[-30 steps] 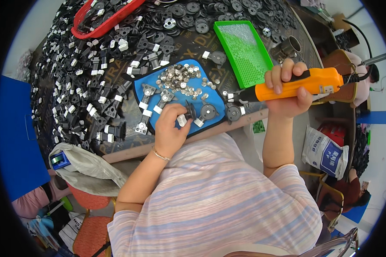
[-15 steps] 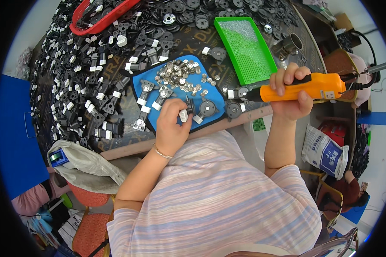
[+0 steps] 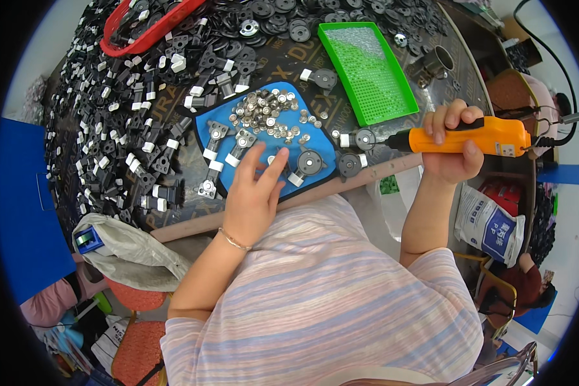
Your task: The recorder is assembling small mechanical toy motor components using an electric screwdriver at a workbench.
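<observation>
My left hand [image 3: 248, 202] is over the near part of a blue mat [image 3: 211, 117], fingers stretched out and apart, with no part gripped in view. Beside its fingertips lies a black round-disc part with a white tab [image 3: 309, 163]; more black brackets with white tabs [image 3: 242, 145] rest on the mat's left side. A heap of small silver metal caps [image 3: 264, 108] covers the mat's upper middle. My right hand [image 3: 453, 141] is wrapped round an orange electric screwdriver [image 3: 505, 136], its dark tip pointing left toward another black disc part with a white tab [image 3: 365, 139] off the mat.
A green tray [image 3: 365, 116] holding tiny silvery pieces lies beyond the mat, with a metal cup [image 3: 437, 61] to its right. Black parts with white tabs [image 3: 148, 148] crowd the left of the table. A red basket [image 3: 149, 40] is far left. The screwdriver's cord [image 3: 563, 138] runs off right.
My left hand has let go of a small black part with a white tab, and its fingers have spread. The screwdriver in my right hand has moved slightly right and down.
</observation>
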`<action>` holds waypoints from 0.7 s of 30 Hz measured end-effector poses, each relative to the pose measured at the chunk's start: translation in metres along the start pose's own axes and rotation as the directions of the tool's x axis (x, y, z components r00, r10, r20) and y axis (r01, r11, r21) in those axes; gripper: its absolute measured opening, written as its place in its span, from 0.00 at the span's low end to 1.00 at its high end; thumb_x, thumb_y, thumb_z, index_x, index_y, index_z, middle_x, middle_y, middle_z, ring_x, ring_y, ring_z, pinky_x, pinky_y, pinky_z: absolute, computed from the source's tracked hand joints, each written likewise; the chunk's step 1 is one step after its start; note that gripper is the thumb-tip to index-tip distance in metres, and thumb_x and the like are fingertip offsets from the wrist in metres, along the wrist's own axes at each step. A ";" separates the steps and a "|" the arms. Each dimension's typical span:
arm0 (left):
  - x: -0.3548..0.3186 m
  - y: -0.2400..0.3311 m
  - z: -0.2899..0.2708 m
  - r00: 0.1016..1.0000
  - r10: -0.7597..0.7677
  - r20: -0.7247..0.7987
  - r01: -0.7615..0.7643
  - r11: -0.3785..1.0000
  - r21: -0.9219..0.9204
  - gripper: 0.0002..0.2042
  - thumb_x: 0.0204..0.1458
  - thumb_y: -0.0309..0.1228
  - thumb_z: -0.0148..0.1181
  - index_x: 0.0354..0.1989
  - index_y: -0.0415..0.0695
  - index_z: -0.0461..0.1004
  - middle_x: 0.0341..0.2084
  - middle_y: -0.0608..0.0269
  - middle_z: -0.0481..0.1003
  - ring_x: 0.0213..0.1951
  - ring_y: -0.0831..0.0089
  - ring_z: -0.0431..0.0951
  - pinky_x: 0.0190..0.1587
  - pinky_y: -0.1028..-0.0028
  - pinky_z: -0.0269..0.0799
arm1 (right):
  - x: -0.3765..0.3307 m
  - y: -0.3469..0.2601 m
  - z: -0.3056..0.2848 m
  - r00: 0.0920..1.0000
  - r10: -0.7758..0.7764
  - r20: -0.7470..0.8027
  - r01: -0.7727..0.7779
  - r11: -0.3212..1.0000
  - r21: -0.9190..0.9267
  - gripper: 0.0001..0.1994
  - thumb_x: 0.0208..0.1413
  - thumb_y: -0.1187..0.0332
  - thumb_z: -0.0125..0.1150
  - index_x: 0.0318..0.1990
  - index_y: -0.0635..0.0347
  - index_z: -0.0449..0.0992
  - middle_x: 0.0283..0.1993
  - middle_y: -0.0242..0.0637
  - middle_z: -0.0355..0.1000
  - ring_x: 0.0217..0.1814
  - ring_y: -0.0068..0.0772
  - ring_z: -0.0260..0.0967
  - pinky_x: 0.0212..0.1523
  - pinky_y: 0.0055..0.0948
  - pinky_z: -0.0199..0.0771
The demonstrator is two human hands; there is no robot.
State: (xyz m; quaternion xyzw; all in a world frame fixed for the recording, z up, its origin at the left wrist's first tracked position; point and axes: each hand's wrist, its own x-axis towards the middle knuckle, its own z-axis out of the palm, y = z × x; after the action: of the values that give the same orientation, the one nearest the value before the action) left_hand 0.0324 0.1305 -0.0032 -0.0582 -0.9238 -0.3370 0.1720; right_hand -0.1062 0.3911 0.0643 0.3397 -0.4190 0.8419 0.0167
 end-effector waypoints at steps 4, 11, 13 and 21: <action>-0.005 -0.010 0.005 0.992 -0.122 -0.011 0.119 0.982 -0.148 0.15 0.39 0.21 0.64 0.38 0.40 0.72 0.37 0.54 0.71 0.35 0.61 0.73 0.35 0.70 0.71 | 0.001 -0.005 -0.005 1.000 -0.014 -0.001 0.014 0.999 -0.035 0.17 0.46 0.64 0.56 0.42 0.61 0.65 0.36 0.40 0.63 0.27 0.29 0.63 0.32 0.29 0.62; -0.023 -0.015 0.010 0.988 -0.156 0.005 0.156 0.983 -0.097 0.12 0.36 0.23 0.65 0.30 0.39 0.70 0.36 0.53 0.72 0.38 0.56 0.72 0.39 0.65 0.69 | 0.006 -0.019 -0.020 0.987 -0.083 -0.136 0.055 0.979 -0.198 0.16 0.47 0.63 0.56 0.43 0.58 0.66 0.38 0.37 0.62 0.30 0.27 0.60 0.34 0.27 0.59; -0.022 -0.014 0.009 0.989 -0.147 0.014 0.148 0.986 -0.075 0.12 0.36 0.22 0.65 0.31 0.39 0.70 0.36 0.52 0.72 0.39 0.55 0.71 0.40 0.65 0.69 | 0.009 -0.014 -0.026 0.967 -0.123 -0.225 0.089 0.983 -0.158 0.16 0.46 0.65 0.57 0.43 0.58 0.66 0.40 0.38 0.64 0.31 0.30 0.61 0.36 0.29 0.60; -0.015 -0.011 0.002 0.988 -0.152 0.039 0.153 0.988 -0.013 0.10 0.36 0.19 0.63 0.29 0.39 0.69 0.33 0.52 0.73 0.36 0.54 0.71 0.39 0.64 0.67 | 0.032 0.016 -0.046 0.914 -0.266 -0.308 0.178 0.942 -0.283 0.12 0.45 0.80 0.57 0.39 0.66 0.66 0.33 0.44 0.70 0.28 0.33 0.69 0.31 0.28 0.72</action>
State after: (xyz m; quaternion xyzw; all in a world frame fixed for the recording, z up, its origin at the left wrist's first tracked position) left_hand 0.0437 0.1234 -0.0165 0.0049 -0.9259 -0.3554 0.1279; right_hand -0.1612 0.4053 0.0526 0.2291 -0.4704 0.8212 0.2279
